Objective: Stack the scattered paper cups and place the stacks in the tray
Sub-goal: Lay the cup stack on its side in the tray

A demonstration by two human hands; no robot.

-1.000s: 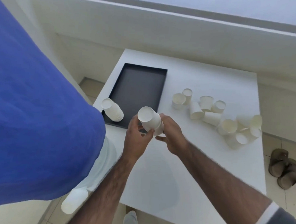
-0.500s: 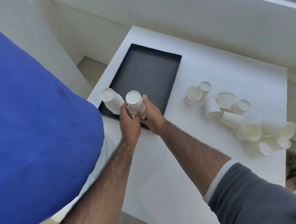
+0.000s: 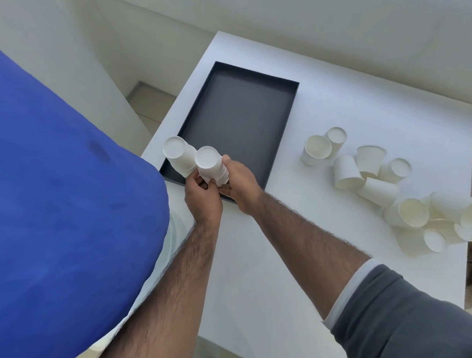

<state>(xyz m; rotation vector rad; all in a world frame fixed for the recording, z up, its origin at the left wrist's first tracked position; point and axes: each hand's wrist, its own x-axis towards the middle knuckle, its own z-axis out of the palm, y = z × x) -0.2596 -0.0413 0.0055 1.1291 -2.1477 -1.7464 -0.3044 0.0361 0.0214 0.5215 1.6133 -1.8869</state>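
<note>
While both hands are closing around the second stack (image 3: 212, 164) of inverted paper cups, it is standing tilted at the near left corner of the black tray (image 3: 242, 115), touching the first stack (image 3: 178, 156) already sitting there. Left hand (image 3: 202, 200) is gripping its base from the near side; right hand (image 3: 241, 183) is wrapping its right flank. Tray's long axis is running away from the person. Loose cups (image 3: 382, 186) are lying well right of the tray.

A white table (image 3: 332, 107) is seen. A black tray (image 3: 242, 117) and many loose paper cups (image 3: 379, 190) are laid on it.
</note>
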